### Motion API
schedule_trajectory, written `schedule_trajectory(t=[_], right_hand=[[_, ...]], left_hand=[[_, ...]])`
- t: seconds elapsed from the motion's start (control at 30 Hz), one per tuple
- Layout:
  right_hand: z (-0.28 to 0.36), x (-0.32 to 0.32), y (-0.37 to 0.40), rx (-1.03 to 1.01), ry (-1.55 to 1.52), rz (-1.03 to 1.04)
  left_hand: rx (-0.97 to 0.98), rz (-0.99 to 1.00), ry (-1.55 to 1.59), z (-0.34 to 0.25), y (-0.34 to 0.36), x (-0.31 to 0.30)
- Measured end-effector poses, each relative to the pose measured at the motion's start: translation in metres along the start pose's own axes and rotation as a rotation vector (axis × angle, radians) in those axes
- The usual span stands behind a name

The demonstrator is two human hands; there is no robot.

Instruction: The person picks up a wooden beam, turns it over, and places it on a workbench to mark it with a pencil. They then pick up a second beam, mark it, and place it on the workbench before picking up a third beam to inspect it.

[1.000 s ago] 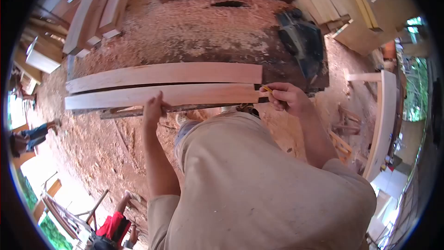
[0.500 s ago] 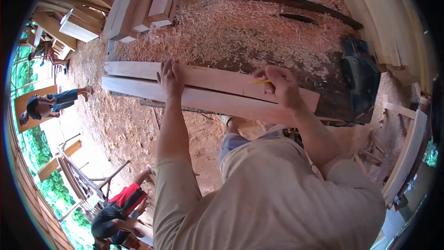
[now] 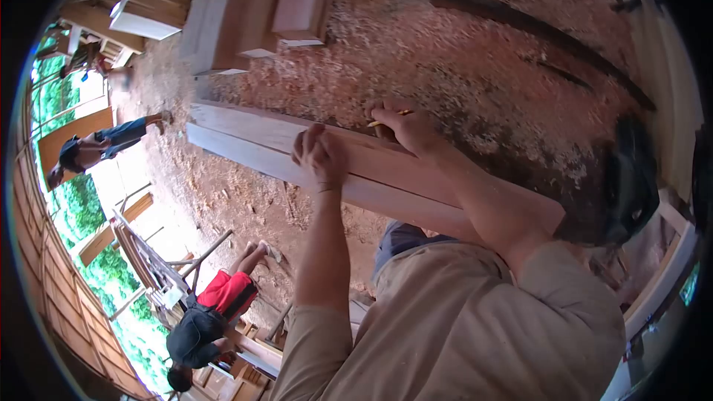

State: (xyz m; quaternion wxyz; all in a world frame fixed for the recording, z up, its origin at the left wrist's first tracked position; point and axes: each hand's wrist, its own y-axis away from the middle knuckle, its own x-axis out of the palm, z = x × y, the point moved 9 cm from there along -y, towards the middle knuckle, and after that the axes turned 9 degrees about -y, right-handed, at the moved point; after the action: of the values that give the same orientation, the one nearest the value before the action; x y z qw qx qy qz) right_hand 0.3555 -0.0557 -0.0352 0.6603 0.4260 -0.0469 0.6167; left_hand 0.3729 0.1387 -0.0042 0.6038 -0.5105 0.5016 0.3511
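Note:
Two long pale wooden beams lie side by side in front of me: the far beam point(image 3: 256, 128) and the near beam point(image 3: 249, 157). Only a thin seam shows between them. My left hand point(image 3: 321, 156) is closed over the beams around mid-length, its fingers curled on the wood. Beyond it to the right, my right hand point(image 3: 408, 130) pinches a yellow pencil point(image 3: 374, 124) at the far beam's outer edge. Some of the right fingers are hidden behind the hand.
Thick squared timbers point(image 3: 301, 11) lie at the upper left. A dark power tool point(image 3: 630, 182) sits at the right, and a dark curved wood strip point(image 3: 512, 18) lies among shavings. At the left are a person in red shorts point(image 3: 226, 291) and another person in jeans point(image 3: 126, 131).
The gap between the beams has closed. My right hand with the pencil has moved from the beam's top to its far edge, closer to my left hand. The view has shifted.

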Motion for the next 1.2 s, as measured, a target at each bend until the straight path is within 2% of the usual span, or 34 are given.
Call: schedule_trajectory(t=[0.03,0.1,0.17,0.23,0.27,0.33,0.37,0.43,0.53,0.67,0.73,0.77,0.83,0.87,0.93,1.07,1.13,1.17,1.2], right_hand=[[-0.004,0.007,-0.01,-0.009,-0.003,0.038],[-0.036,0.028,-0.04,0.061,0.116,0.196],[-0.037,0.036,-0.046,-0.066,0.075,0.085],[-0.045,0.04,-0.052,-0.109,0.107,0.118],[-0.045,0.043,-0.049,-0.116,0.111,0.147],[-0.056,0.042,-0.039,0.056,0.074,0.197],[-0.051,0.037,-0.03,0.052,0.083,0.202],[-0.03,0.043,-0.003,0.086,0.192,0.348],[-0.016,0.019,0.03,0.073,0.33,0.391],[-0.008,-0.017,0.067,0.157,0.325,0.342],[-0.021,-0.037,0.067,0.162,0.129,0.267],[-0.026,-0.04,0.063,0.161,0.13,0.266],[-0.02,-0.053,0.048,0.101,0.166,0.08],[-0.021,-0.05,0.041,0.101,0.165,0.079],[-0.014,-0.048,0.024,0.036,0.069,-0.111],[-0.018,-0.001,-0.017,0.006,0.227,-0.118],[-0.011,0.033,-0.026,-0.041,0.453,-0.034],[-0.018,0.036,-0.033,-0.041,0.453,-0.029],[-0.03,0.043,-0.043,-0.087,0.245,0.029]], left_hand=[[0.086,0.007,-0.075,-0.003,-0.002,0.002],[-0.162,0.132,0.137,0.01,-0.009,-0.002],[-0.102,0.018,0.109,-0.003,-0.02,-0.027],[-0.127,-0.044,0.09,0.001,-0.015,-0.026],[-0.139,-0.067,0.074,0.003,-0.013,-0.028],[-0.169,-0.03,0.134,0.004,-0.012,-0.025],[-0.173,-0.039,0.136,0.004,-0.011,-0.027],[-0.175,-0.013,0.13,0.002,-0.012,-0.025],[-0.198,-0.007,0.158,0.004,-0.011,-0.024],[-0.185,-0.039,0.203,0.011,-0.008,-0.017],[-0.202,-0.04,0.192,0.013,-0.007,-0.014],[-0.202,-0.04,0.193,0.014,-0.007,-0.014],[-0.222,0.053,0.187,0.014,-0.007,-0.009],[-0.221,0.054,0.186,0.014,-0.007,-0.009],[-0.257,0.059,0.187,0.017,-0.006,-0.004],[-0.264,0.053,0.195,0.019,-0.006,-0.004],[-0.28,0.071,0.204,0.019,-0.006,-0.004],[-0.282,0.069,0.2,0.019,-0.006,-0.005],[-0.288,0.065,0.205,0.019,-0.007,-0.006]])
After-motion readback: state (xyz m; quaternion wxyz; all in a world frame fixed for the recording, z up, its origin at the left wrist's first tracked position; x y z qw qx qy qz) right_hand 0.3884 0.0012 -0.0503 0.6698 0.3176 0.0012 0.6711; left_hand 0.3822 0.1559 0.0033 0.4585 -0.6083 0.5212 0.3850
